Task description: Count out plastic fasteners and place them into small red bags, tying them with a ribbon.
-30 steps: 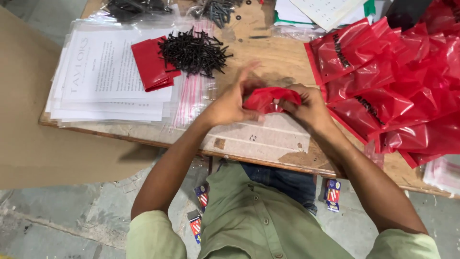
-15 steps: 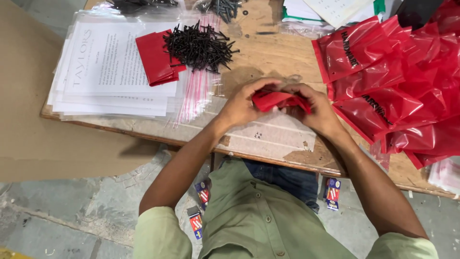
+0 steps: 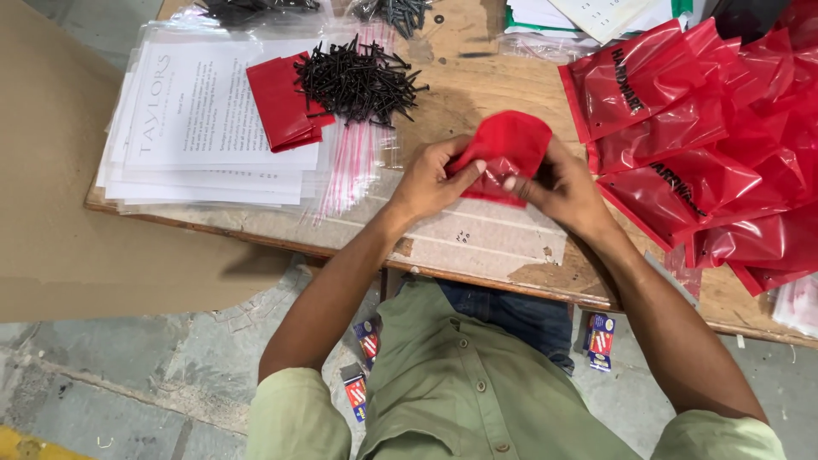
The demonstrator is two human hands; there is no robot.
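Both hands, left hand (image 3: 430, 179) and right hand (image 3: 562, 189), had fingers pinched on a small red pouch (image 3: 505, 153) above the bench (image 3: 477, 85), black screws (image 3: 358, 81) piled at 10 o'clock.

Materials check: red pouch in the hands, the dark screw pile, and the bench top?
Red pouch: looks like thin glossy plastic film; it creases and shows highlights, like the red bags to the right.
Screw pile: dark, matte, probably black-coated steel.
Bench top: bare wood or plywood, worn, with a chipped edge.
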